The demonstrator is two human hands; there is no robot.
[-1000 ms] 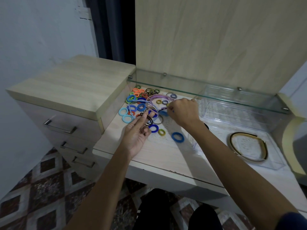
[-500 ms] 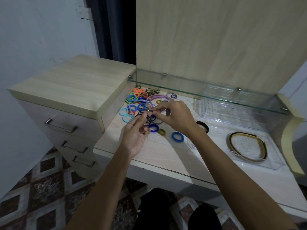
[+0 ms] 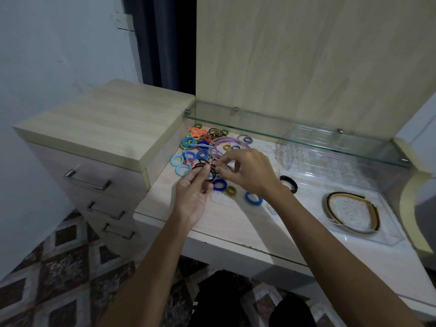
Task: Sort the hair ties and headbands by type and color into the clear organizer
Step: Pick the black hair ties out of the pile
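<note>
My left hand (image 3: 192,197) and right hand (image 3: 247,172) meet above the desk (image 3: 226,223), both pinching the same thin black hair ties (image 3: 204,172) betw. thumb and fingertips; L grips from below, R from the side at a small gold clasp. Ties: slim black elastic loops, bunched, several overlapping, exact count can't be told. They hang just off the desk surface, directly betw. the two hands, in front of the main pile. Just beside R hand, toward me: dark blue ring tie (image 3: 220,185), olive ring tie (image 3: 230,191), mid-blue ring tie (image 3: 253,198), all flat on desk, apart from each other. Behind the hands: mixed pile of hair ties (image 3: 200,142), orange, green, blue, light blue, black, w/ a lilac headband (image 3: 232,141) lying across it. R of my wrist: a black thick tie (image 3: 289,182) beside the clear organizer (image 3: 387,234), which holds a black-and-gold headband (image 3: 352,213) flat in its near compartment. Above the far part of the organizer: glass shelf (image 3: 295,135).
</note>
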